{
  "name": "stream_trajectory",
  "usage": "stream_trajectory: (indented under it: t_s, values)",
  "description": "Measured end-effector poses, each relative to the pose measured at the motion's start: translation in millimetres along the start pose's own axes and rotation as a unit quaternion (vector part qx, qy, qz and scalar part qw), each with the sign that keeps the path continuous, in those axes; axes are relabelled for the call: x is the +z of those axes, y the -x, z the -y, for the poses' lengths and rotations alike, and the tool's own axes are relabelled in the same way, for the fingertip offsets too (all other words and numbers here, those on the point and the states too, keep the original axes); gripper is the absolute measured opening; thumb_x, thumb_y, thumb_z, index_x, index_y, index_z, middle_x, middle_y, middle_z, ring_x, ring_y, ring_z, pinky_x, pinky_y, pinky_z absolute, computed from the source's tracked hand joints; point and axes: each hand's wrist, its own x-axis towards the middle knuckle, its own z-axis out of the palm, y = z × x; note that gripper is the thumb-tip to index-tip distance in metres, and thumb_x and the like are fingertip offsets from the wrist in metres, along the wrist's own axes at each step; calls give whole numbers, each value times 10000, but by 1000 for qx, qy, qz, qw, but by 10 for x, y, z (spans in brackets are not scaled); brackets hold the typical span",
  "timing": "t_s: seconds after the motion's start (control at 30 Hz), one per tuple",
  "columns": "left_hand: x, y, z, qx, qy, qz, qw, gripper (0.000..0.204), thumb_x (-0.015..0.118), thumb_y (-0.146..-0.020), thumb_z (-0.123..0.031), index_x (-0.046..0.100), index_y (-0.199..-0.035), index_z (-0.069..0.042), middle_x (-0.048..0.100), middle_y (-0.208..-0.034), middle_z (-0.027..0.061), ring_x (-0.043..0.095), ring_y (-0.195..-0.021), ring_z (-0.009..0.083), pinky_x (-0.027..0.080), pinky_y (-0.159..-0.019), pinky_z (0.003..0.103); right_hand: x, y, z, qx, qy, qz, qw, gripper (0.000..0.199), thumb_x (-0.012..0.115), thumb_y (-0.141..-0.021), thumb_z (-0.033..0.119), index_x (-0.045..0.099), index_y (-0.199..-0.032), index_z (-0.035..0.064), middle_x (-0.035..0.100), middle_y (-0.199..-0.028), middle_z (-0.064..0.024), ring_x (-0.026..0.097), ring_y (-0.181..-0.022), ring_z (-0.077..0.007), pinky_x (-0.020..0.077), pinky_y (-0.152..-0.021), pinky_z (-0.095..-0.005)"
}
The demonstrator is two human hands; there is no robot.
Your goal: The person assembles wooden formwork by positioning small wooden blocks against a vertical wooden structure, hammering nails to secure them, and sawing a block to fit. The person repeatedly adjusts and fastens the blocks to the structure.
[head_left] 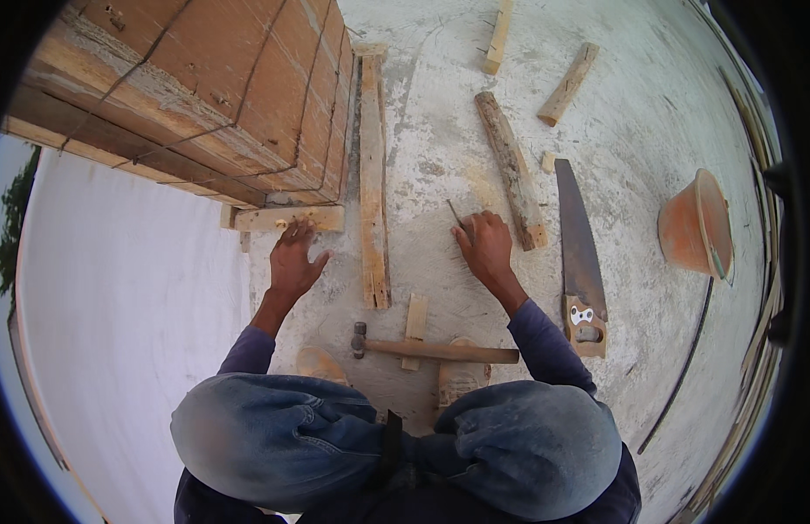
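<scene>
My left hand (293,262) is open, its fingertips on the edge of a short wooden board (322,217) at the foot of a wooden formwork box (274,113). My right hand (490,253) is closed in a pinch on a thin nail (454,210), held just above the concrete floor. Between the hands lies a long wooden batten (374,183). In front of my feet a hammer (431,350) rests across a small wood strip (415,316), its head to the left.
Right of my right hand are a rough round timber (510,166) and a handsaw (580,244). Two wood offcuts lie farther off. An orange bucket (684,227) stands at the right, near a black rod (684,371) and long poles (758,341). Wires bind the formwork box.
</scene>
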Motion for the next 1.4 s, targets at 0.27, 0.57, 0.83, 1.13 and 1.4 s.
stream_trajectory:
  t_s: [0.27,0.57,0.83,1.13,1.4]
  values:
    - [157,494,-935,44,163,-141,976,629,826,-889,-203,584,-1450,-53,584,-1445,140,526,-1329,313,367,-1149,484,7,343,370,-55,-31,90,994,143,642,-996,139,628,-1090,33,645,-1024,-169,636,-997,-366,512,-864,-477]
    - [315,622,-944,36,280,-79,956,491,798,-924,-170,647,-1372,-38,663,-1330,151,599,-1233,341,449,-1077,449,-92,380,181,76,-129,-18,988,114,633,-985,56,672,-1065,-16,690,-956,-197,691,-913,-372,545,-815,-452]
    - [344,647,-972,21,290,-99,952,445,785,-926,-151,667,-1337,-30,671,-1311,142,611,-1216,330,450,-1066,450,188,441,473,80,-60,79,992,157,715,-962,208,703,-970,52,682,-930,-142,679,-879,-365,543,-767,-476]
    - [157,394,-1287,180,174,-157,955,446,761,-859,-49,685,-1298,-34,681,-1195,106,607,-1142,273,445,-1008,434,-197,525,914,-49,-126,177,975,148,671,-961,137,575,-972,24,663,-902,-171,679,-825,-391,543,-720,-497]
    - [150,389,-1075,74,318,-144,934,213,695,-928,-19,737,-1137,-8,672,-1055,120,663,-985,270,534,-864,385,-478,487,1158,-4,-238,189,953,267,727,-985,177,644,-1157,-9,717,-983,-174,729,-846,-301,576,-754,-398]
